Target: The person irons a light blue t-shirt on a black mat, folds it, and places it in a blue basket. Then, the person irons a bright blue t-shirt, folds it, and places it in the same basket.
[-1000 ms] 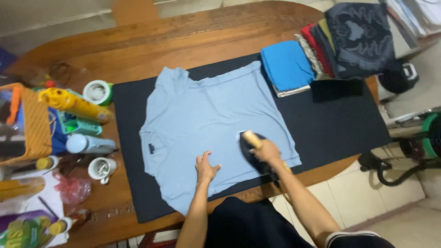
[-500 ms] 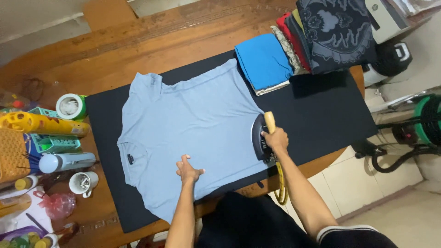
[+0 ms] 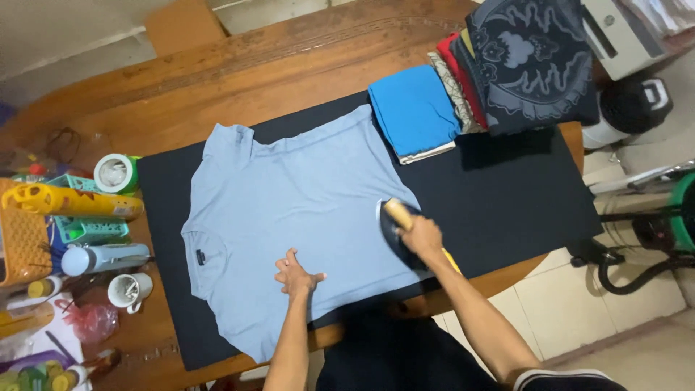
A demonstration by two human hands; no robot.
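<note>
A light blue T-shirt (image 3: 304, 210) lies spread flat on a black ironing mat (image 3: 507, 195) that covers a wooden table (image 3: 239, 65). My left hand (image 3: 295, 275) presses flat on the shirt's near side, fingers apart. My right hand (image 3: 421, 235) grips the wooden handle of a dark iron (image 3: 394, 228), which rests on the shirt's lower hem edge at the right.
A stack of folded clothes (image 3: 499, 80), blue, red and dark patterned, sits at the mat's far right. At the left stand a yellow bottle (image 3: 72, 203), a tape roll (image 3: 114, 174), a white spray bottle (image 3: 101, 257), a mug (image 3: 129, 289) and a basket (image 3: 22, 239). A machine with hoses (image 3: 651, 239) is on the floor at right.
The iron has slid slightly left along the shirt's hem with my right hand. My left hand stays pressed on the shirt. The camera view has shifted a little.
</note>
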